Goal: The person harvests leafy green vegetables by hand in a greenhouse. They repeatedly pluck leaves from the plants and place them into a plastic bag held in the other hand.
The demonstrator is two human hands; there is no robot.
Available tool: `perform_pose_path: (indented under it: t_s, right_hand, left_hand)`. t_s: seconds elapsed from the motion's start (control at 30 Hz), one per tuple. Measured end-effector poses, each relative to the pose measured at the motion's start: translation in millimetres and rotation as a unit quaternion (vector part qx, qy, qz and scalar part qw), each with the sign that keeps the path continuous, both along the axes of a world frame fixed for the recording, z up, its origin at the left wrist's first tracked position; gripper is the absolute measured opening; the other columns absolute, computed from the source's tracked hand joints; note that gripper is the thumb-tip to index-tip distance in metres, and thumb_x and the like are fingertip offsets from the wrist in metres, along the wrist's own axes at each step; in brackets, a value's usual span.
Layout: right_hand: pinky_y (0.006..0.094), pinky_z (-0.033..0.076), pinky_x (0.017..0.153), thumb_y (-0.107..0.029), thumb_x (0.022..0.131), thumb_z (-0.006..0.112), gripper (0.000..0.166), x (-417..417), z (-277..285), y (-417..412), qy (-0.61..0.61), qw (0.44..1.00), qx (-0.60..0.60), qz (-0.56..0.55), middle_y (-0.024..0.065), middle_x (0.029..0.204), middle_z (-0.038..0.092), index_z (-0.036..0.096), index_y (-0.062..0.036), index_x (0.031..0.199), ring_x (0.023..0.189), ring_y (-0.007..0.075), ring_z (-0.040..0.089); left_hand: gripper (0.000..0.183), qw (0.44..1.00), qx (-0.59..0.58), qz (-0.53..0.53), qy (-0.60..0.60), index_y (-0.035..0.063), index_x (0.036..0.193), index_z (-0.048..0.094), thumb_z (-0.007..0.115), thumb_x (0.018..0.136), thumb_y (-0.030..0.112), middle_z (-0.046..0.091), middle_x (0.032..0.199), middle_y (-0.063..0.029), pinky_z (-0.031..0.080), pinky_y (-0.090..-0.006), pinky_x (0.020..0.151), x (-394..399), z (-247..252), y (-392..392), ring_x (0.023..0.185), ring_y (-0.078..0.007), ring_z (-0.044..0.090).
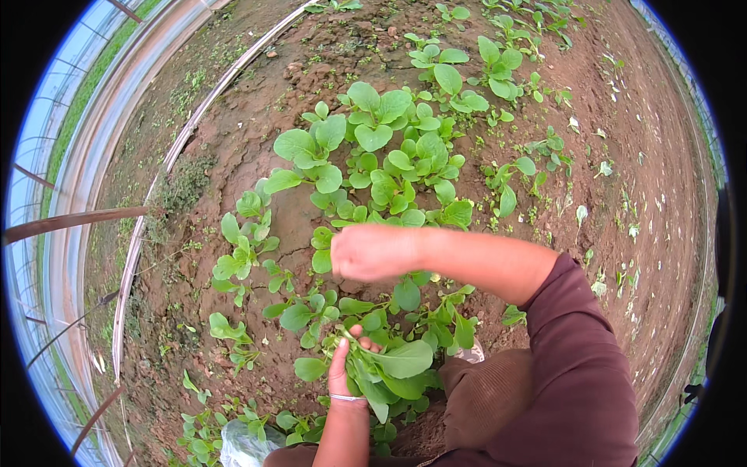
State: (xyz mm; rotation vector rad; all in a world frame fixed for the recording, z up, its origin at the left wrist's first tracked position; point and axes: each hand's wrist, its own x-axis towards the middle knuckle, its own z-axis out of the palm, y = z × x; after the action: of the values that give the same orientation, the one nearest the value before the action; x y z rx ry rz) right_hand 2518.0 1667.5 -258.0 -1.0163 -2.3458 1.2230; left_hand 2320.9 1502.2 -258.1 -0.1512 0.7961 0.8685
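My left hand (344,368), with a white band on its wrist, is closed around a bunch of leafy green seedlings (402,362). Their stems gather at the fingers and the broad leaves hang to the right. Blurred and curled, my right hand (373,252) is over the growing greens, beside a small leafy plant (321,261). Its fingertips are hidden, so whether it grips anything does not show. Beyond it grows a thick clump of round-leaved greens (379,134), rooted in brown soil.
A clear plastic bag (248,445) lies by my leg at the bottom. To the left runs a pale border strip (175,149), with a brown bar (81,223) reaching in near it. Uprooted, wilted leaves (604,169) litter the soil on the right. My shoe (473,352) is among the plants.
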Motion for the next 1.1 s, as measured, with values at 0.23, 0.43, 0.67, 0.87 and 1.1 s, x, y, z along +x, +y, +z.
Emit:
perform_pose_path:
  t_s: [0.23,0.43,0.67,0.87,1.1]
  right_hand:
    - [0.0366,0.022,0.107,-0.02,0.076,0.054,0.021,95.9,-93.0,149.5,-0.547,0.779,0.303,-0.04,0.0045,0.104,0.065,0.071,-0.0114,0.085,0.118,0.0235,0.046]
    - [0.0475,0.015,0.108,-0.031,0.085,0.048,0.036,97.7,-127.2,181.2,-0.741,0.605,0.289,-0.023,0.0025,0.12,0.059,0.062,-0.0168,0.116,0.124,0.0262,0.043]
    - [0.0392,0.037,0.09,-0.019,0.083,0.053,0.024,89.7,-81.9,150.9,-0.599,0.771,0.011,-0.217,0.0037,0.104,0.067,0.069,-0.0134,0.1,0.098,0.0211,0.062]
    - [0.0436,0.05,0.07,-0.029,0.088,0.045,0.028,12.7,17.3,7.2,-0.225,0.956,-0.075,-0.175,0.0135,0.083,0.064,0.058,-0.0045,0.089,0.079,0.0314,0.063]
    - [0.04,0.047,0.078,-0.037,0.085,0.049,0.039,-63.6,35.5,-55.4,-0.112,0.974,0.063,0.185,0.0146,0.091,0.061,0.061,-0.0008,0.092,0.096,0.0326,0.054]
  left_hand:
    - [0.021,0.989,-0.089,0.009,0.114,0.0071,0.101,0.055,0.061,0.083,0.017,0.055,0.08,-0.0066,0.045,-0.0345,0.076,-9.1,3.2,-32.5,0.081,-0.0225,0.054]
    - [0.024,0.978,-0.15,-0.02,0.144,0.0057,0.104,0.055,0.061,0.084,0.018,0.057,0.083,-0.0069,0.047,-0.0328,0.073,-3.0,9.1,-44.2,0.08,-0.0207,0.056]
    - [0.023,0.987,-0.092,0.003,0.13,0.0064,0.103,0.054,0.061,0.084,0.019,0.057,0.083,-0.0071,0.047,-0.0331,0.074,-15.7,11.0,-29.9,0.082,-0.0209,0.055]
    - [0.05,0.987,0.023,0.003,0.158,0.0097,0.128,0.046,0.061,0.085,0.029,0.055,0.112,-0.0084,0.047,-0.0377,0.086,-13.1,14.0,0.9,0.094,-0.0216,0.055]
    - [0.04,0.997,-0.062,0.036,0.027,0.013,0.121,0.051,0.056,0.086,0.033,0.055,0.119,-0.0104,0.044,-0.0442,0.094,-31.1,12.8,8.6,0.108,-0.0266,0.054]
